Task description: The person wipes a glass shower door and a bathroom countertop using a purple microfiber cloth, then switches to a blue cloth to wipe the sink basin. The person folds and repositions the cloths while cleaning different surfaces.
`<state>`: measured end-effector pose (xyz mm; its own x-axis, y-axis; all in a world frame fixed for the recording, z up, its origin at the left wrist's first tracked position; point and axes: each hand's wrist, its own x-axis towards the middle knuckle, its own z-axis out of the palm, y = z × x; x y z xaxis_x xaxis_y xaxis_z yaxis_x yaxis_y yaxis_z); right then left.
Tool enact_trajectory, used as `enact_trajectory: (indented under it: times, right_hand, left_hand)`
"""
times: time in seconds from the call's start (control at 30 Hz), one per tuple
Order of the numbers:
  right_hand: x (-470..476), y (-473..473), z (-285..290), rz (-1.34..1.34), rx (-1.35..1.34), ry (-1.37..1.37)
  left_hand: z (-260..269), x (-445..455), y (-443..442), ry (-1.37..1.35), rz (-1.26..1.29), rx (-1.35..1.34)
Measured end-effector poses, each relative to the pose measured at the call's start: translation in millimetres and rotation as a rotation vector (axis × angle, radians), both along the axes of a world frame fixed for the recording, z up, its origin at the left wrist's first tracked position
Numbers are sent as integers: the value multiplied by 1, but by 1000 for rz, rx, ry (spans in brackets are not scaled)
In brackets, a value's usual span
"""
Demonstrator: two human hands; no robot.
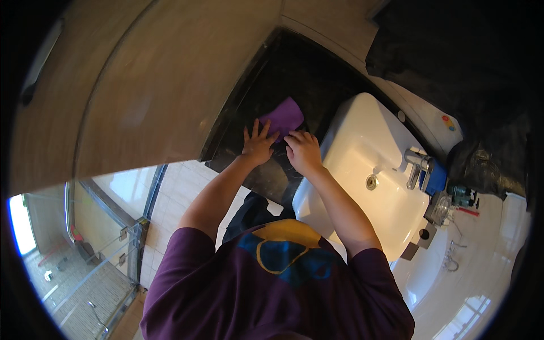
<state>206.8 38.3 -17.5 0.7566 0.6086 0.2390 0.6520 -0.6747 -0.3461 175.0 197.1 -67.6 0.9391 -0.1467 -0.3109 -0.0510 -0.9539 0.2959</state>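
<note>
A purple cloth [285, 114] lies on a dark stone countertop [314, 68] beside a white washbasin [361, 140]. My left hand [257, 146] is palm down with its fingers spread, the fingertips at the near left part of the cloth. Close by on the right, my right hand [305, 151] has its fingers bent at the cloth's near corner. Whether those fingers pinch the cloth is hidden from this angle. The basin stands directly to the right of that hand.
A chrome faucet [416, 163] rises at the basin's right side, with a blue object [435, 176] behind it. Bottles and a tissue box [426, 234] stand farther right. A wooden panel [161, 85] borders the counter's left. At lower left is a glass shower partition [106, 250].
</note>
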Motion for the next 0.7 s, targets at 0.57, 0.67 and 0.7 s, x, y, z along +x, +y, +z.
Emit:
enact_trajectory:
  times: [0.57, 0.67, 0.7]
  right_hand:
    - [-5, 22, -45, -201, -327, 299]
    - [-13, 16, -43, -168, -341, 363]
    - [-17, 13, -42, -146, -370, 384]
  left_hand:
    - [-12, -12, 17, -168, -107, -368]
    - [-3, -22, 15, -204, -121, -529]
    - [2, -25, 14, -214, -129, -590]
